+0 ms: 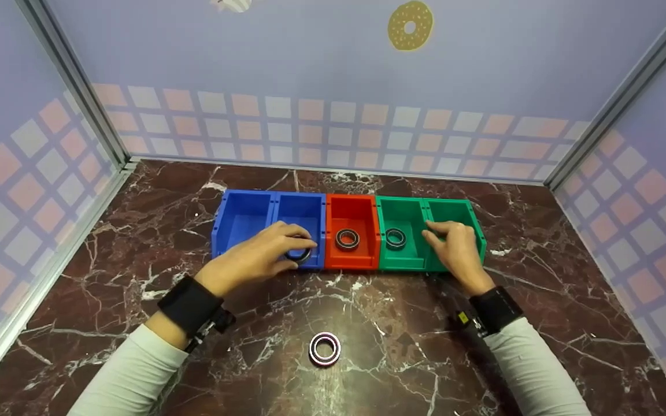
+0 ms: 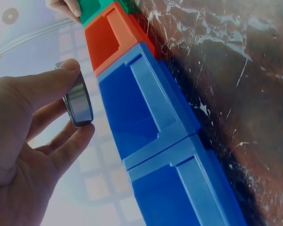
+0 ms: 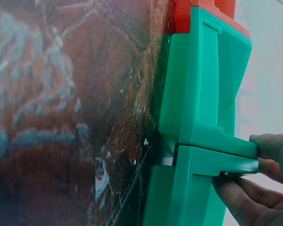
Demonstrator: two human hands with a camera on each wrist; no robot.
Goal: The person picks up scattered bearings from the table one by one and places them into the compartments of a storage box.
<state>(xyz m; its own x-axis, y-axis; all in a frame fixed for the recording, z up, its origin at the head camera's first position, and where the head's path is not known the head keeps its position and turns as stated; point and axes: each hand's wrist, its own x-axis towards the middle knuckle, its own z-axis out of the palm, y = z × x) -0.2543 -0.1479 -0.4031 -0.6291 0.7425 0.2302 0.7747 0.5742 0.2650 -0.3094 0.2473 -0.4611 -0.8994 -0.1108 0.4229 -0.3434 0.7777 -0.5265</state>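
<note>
My left hand [image 1: 263,251] pinches a ring-shaped ball bearing [image 1: 298,254] over the second blue bin [image 1: 304,208]. In the left wrist view the bearing [image 2: 79,102] stands on edge between thumb and fingertips, its shiny outer rim showing. At the row's right end, my right hand [image 1: 457,245] grips the adjoining walls of the two green bins [image 3: 217,157], thumb on one side and fingers on the other. One bearing [image 1: 347,238] lies in the red bin [image 1: 352,263], another [image 1: 395,238] in the left green bin [image 1: 402,264].
A further bearing [image 1: 325,349] lies on the dark marbled table [image 1: 385,375] in front of the bins. The leftmost blue bin [image 1: 243,216] ends the row. Patterned walls [image 1: 333,133] enclose the table at the back and sides.
</note>
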